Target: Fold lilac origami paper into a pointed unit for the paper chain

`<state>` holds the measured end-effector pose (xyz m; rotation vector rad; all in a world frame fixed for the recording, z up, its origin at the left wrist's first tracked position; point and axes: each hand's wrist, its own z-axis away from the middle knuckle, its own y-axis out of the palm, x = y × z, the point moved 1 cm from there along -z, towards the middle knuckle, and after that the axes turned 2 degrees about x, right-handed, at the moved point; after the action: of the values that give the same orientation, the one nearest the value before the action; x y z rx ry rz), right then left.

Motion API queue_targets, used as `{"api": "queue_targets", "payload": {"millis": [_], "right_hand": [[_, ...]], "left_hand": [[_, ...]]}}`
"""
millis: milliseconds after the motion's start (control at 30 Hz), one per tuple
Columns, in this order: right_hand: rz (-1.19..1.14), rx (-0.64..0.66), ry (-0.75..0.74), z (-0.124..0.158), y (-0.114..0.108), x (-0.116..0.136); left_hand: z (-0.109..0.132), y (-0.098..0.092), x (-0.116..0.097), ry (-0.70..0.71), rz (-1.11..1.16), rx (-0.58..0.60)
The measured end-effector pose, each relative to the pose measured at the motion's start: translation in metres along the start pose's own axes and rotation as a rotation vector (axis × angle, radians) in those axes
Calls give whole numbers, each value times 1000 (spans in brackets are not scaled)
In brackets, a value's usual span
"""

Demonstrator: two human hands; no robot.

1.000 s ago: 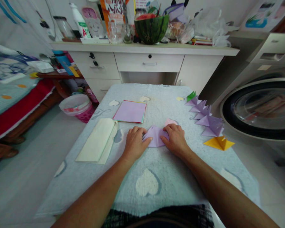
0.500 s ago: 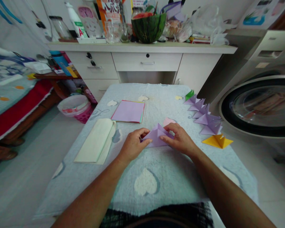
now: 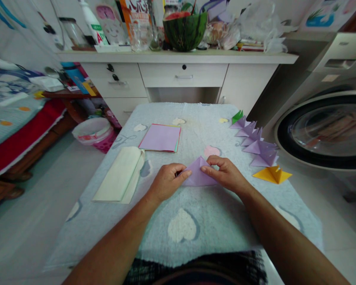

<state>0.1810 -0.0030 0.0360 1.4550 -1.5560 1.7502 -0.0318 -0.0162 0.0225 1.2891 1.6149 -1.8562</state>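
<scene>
Pinching a purple folded paper point(image 3: 197, 179) btwn thumb & fingers: L hand point(image 3: 167, 181) on its L side, R hand point(image 3: 228, 175) on its R. Paper's long axis runs L–R, peak pointing away; both hands equally near. On or just above tabletop point(image 3: 219, 221), can't tell. Yellow folded piece point(image 3: 273, 175) lies R of R hand, apart.

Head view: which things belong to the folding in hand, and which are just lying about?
Likely part of it: purple paper in left hand and right hand; square paper stack; folded purple pieces; yellow piece; green piece.
Likely lying about: watermelon; white bottle; glass jar; pink bin.
</scene>
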Motion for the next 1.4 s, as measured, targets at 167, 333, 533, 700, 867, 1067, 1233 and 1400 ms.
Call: {"api": "queue_targets", "payload": {"millis": [167,333,533,700,867,1067,1233,1400], "right_hand": [[3,4,-1,0,0,1],[-4,13,-2,0,0,2],[-28,16,22,1,-1,2],[-175,42,72,1,-1,1],[-311,61,175,2,1,0],[-366,61,215,2,2,1],[-386,76,232,3,2,1],[-373,58,219,3,2,0]], "left_hand": [[0,-1,-2,9,-18,0],[-1,0,-2,29,-48,-2],[1,1,-1,64,-85,26],[1,3,-2,91,-110,40],[2,3,-3,89,-113,44],[2,2,-5,90,-115,54],[2,1,-6,75,-112,66],[3,2,-7,52,-43,32]]}}
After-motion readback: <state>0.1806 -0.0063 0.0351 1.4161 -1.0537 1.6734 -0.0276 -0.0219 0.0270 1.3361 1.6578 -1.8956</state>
